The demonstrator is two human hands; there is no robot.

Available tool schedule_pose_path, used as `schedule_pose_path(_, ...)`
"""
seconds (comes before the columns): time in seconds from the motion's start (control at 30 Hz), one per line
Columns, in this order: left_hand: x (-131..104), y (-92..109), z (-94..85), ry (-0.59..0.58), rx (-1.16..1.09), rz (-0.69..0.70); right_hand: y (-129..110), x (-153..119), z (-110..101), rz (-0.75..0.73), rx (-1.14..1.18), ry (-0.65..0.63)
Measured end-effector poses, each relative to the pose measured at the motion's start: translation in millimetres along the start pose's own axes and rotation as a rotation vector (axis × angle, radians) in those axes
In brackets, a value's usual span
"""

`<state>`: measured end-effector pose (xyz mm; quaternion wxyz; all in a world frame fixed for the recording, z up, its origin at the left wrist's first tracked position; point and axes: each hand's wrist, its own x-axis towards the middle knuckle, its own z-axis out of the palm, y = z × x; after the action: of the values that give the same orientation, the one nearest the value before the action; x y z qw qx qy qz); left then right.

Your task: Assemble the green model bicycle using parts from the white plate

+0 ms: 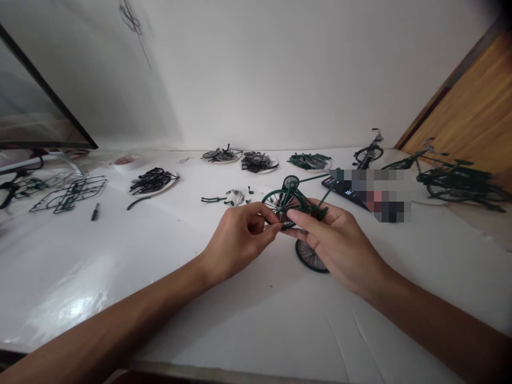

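Note:
A small green model bicycle frame (316,178) with a spoked wheel (272,198) is held above the white table by both hands. My right hand (336,242) wraps round the frame from the right, its thumb resting on the wheel near the hub. My left hand (244,234) pinches at the wheel's lower left side, thumb and index finger together; anything tiny between these fingertips is hidden. Beneath my right hand, a loose green-rimmed wheel (310,258) lies on the table, partly covered by the hand.
Small green parts (234,198) lie behind my left hand. Plates of black parts (151,181) and green parts (310,161) stand farther back. A phone (348,192) and an assembled green bicycle (460,178) are right; wire racks (74,192) and a screwdriver (95,212) are left.

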<state>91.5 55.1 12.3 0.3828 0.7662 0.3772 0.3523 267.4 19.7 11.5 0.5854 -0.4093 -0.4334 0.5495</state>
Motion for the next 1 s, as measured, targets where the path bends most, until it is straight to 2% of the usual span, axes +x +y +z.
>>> schedule_pose_path(0.27,0,-1,2.3,0.078,0.062,-0.036,0,2,0,-0.040,-0.108,0.023)
schedule_pose_path(0.47,1,0,1.7,0.073,-0.125,-0.082,1,1,-2,-0.145,-0.250,0.016)
schedule_pose_path(0.53,1,0,1.5,0.087,-0.121,-0.086,1,1,-3,-0.174,-0.291,0.018)
schedule_pose_path(0.67,-1,0,-0.2,0.147,0.016,-0.029,0,0,-3,-0.161,-0.282,0.028)
schedule_pose_path(0.8,-1,3,-5.4,0.222,0.086,0.090,-1,0,-2,-0.096,-0.202,0.032)
schedule_pose_path(0.9,3,4,-10.1,0.235,0.011,0.156,-2,0,-2,-0.055,-0.142,0.032)
schedule_pose_path(1.0,7,1,-13.9,0.169,-0.152,0.122,-3,1,-2,-0.040,-0.123,0.011)
